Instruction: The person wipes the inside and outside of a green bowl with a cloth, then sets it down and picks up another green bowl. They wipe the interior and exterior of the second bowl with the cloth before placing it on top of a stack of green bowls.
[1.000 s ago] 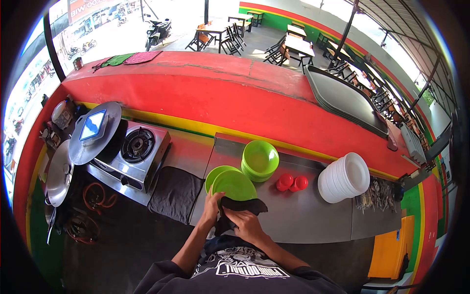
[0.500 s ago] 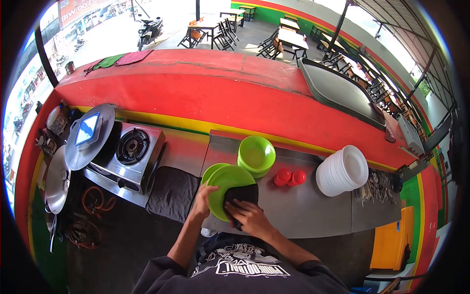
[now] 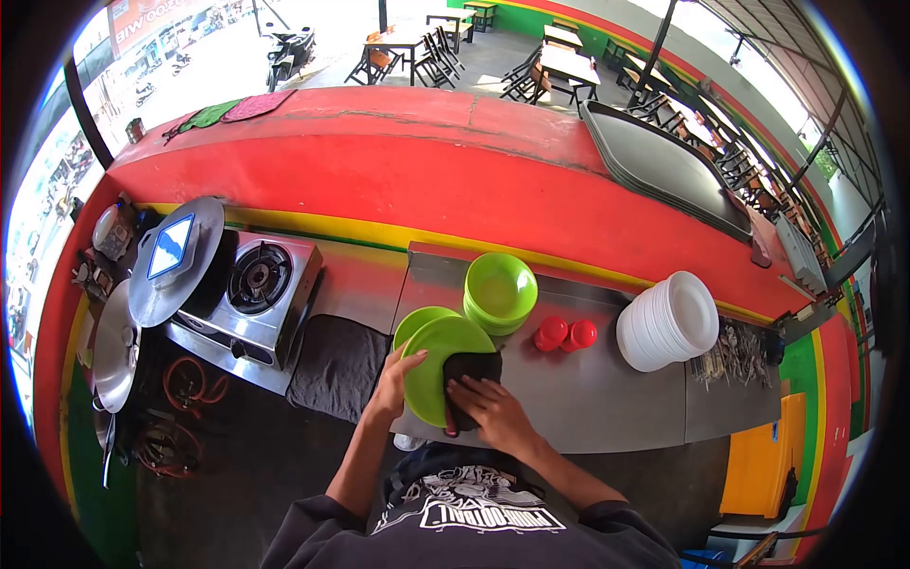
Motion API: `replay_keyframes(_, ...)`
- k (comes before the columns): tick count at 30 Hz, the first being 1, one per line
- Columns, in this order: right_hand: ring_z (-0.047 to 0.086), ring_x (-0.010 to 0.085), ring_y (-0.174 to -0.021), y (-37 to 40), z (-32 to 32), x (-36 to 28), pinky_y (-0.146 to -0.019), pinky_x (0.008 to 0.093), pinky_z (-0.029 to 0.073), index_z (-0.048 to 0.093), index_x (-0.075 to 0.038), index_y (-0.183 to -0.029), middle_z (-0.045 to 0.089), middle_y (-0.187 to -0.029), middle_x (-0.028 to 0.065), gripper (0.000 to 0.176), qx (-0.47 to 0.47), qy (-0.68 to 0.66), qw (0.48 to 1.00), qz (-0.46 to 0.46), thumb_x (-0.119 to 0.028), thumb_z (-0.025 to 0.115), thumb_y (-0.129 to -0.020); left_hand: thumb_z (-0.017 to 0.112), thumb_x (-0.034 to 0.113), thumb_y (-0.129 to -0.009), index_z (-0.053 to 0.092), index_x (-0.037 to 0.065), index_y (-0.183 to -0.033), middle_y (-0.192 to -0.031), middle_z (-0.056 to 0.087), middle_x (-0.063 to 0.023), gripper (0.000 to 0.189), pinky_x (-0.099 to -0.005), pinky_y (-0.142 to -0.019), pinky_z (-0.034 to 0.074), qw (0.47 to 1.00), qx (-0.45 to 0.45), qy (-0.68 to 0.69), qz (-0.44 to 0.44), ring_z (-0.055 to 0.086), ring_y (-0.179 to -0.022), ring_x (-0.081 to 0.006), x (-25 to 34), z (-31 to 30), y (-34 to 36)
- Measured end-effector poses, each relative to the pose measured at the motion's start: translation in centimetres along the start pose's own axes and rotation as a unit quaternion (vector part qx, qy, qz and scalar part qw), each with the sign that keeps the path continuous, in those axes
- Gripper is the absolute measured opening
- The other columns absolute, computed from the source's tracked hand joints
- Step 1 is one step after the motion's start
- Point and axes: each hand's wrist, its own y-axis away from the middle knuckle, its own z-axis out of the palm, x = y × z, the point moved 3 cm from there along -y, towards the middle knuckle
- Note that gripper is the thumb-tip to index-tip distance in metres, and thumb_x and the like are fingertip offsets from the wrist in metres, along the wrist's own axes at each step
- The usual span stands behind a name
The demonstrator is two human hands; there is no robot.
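Observation:
A green plate (image 3: pixel 427 379) is held tilted in front of me, its left rim gripped by my left hand (image 3: pixel 391 382). My right hand (image 3: pixel 495 410) presses a dark cloth (image 3: pixel 464 368) against the plate's right side, the fingers lying over the fabric. Behind the held plate, another green plate (image 3: pixel 409 322) shows its upper edge on the steel counter (image 3: pixel 588 408). Just beyond stands a stack of green bowls (image 3: pixel 500 289). To the left, a folded dark cloth (image 3: pixel 332 368) lies flat on the counter.
Two red containers (image 3: pixel 566 334) and a stack of white plates (image 3: pixel 668 322) stand on the right, with a pile of cutlery (image 3: pixel 732 360) beyond. A gas stove (image 3: pixel 256 284) and a wok (image 3: pixel 116 346) are at the left. Grey trays (image 3: pixel 664 171) rest on the red ledge (image 3: pixel 427 166).
The cloth under my right hand has shifted slightly upward on the plate, and the plate has turned a little. My left hand keeps its grip on the rim.

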Motion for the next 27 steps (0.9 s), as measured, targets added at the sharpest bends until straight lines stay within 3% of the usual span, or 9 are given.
replay_keyframes(1,0.047,0.0259,-0.137,0.3,0.1,0.2,-0.112,0.0445,0.038,0.054,-0.007,-0.140,0.052,-0.147,0.0092,0.069,0.002,0.011,1.000,-0.002,-0.006,0.069,-0.072,0.051,0.022,-0.094,0.061,0.002,-0.123,-0.109,0.068,-0.0089,0.036,-0.0307,-0.085,0.052,1.000,-0.015,-0.013,0.010,0.065,-0.099,-0.0184,0.0,0.0,0.0)
replay_keyframes(6,0.048,0.0265,-0.136,0.1,-0.8,-0.9,-0.112,0.0437,0.039,0.054,-0.006,-0.138,0.052,-0.147,0.0094,0.072,-0.015,0.031,0.999,0.010,-0.009,0.074,-0.069,0.053,0.023,-0.094,0.061,0.001,-0.121,-0.110,0.068,-0.0103,0.037,-0.0320,-0.088,0.052,0.999,0.022,0.028,0.002,0.065,-0.100,-0.0202,-0.3,0.4,-0.1)
replay_keyframes(11,0.055,0.0309,-0.129,-1.5,1.2,-3.2,-0.106,0.0432,0.046,0.052,0.000,-0.138,0.054,-0.143,0.0154,0.077,0.077,-0.060,0.994,0.047,-0.006,0.074,-0.064,0.056,0.023,-0.092,0.063,0.000,-0.118,-0.113,0.066,-0.0128,0.035,-0.0338,-0.095,0.048,0.989,0.096,0.110,-0.002,0.062,-0.107,-0.0214,-3.2,1.4,-0.4)
replay_keyframes(12,0.056,0.0320,-0.127,-1.7,1.1,-3.7,-0.104,0.0435,0.048,0.052,0.001,-0.138,0.055,-0.141,0.0167,0.079,0.100,-0.076,0.990,0.062,-0.004,0.073,-0.062,0.057,0.022,-0.091,0.063,0.001,-0.117,-0.115,0.065,-0.0131,0.034,-0.0341,-0.097,0.046,0.991,0.120,0.040,0.036,0.060,-0.112,-0.0211,-2.8,2.0,0.0)
replay_keyframes(14,0.056,0.0306,-0.128,-1.9,0.7,-4.3,-0.106,0.0419,0.047,0.051,0.003,-0.138,0.053,-0.143,0.0177,0.076,0.084,-0.100,0.987,0.093,-0.003,0.073,-0.065,0.058,0.022,-0.091,0.063,0.002,-0.119,-0.115,0.065,-0.0121,0.034,-0.0338,-0.097,0.046,0.993,0.087,0.008,0.079,0.059,-0.112,-0.0204,-3.2,1.6,-0.5)
replay_keyframes(18,0.057,0.0276,-0.128,-1.2,1.3,-4.0,-0.105,0.0400,0.048,0.051,0.003,-0.138,0.056,-0.142,0.0163,0.075,0.039,-0.099,0.988,0.113,-0.004,0.073,-0.066,0.056,0.022,-0.094,0.061,0.003,-0.122,-0.117,0.064,-0.0111,0.034,-0.0328,-0.093,0.047,0.992,0.081,0.100,-0.005,0.061,-0.105,-0.0206,-1.6,2.9,0.8)
replay_keyframes(22,0.057,0.0239,-0.127,0.4,0.6,-2.5,-0.105,0.0391,0.046,0.055,-0.001,-0.135,0.058,-0.140,0.0107,0.068,0.044,-0.035,0.998,0.032,-0.006,0.072,-0.069,0.053,0.023,-0.097,0.061,0.002,-0.122,-0.111,0.067,-0.0082,0.033,-0.0292,-0.082,0.052,0.996,0.043,0.076,-0.024,0.065,-0.095,-0.0174,-1.4,0.8,0.3)
replay_keyframes(25,0.057,0.0219,-0.128,1.2,0.0,-1.2,-0.106,0.0391,0.044,0.059,-0.004,-0.133,0.059,-0.140,0.0074,0.063,0.047,-0.004,0.999,0.010,-0.005,0.070,-0.071,0.055,0.025,-0.096,0.059,0.004,-0.128,-0.119,0.064,-0.0079,0.039,-0.0315,-0.095,0.045,1.000,-0.014,-0.010,0.015,0.060,-0.110,-0.0182,0.1,0.8,0.7)
replay_keyframes(27,0.057,0.0211,-0.128,1.2,-0.3,-0.9,-0.108,0.0396,0.043,0.061,-0.006,-0.130,0.060,-0.140,0.0060,0.060,0.044,-0.002,0.999,0.011,-0.004,0.069,-0.071,0.056,0.026,-0.095,0.058,0.004,-0.130,-0.119,0.064,-0.0083,0.041,-0.0313,-0.095,0.045,0.999,0.003,0.026,-0.023,0.060,-0.111,-0.0179,0.1,0.9,0.6)
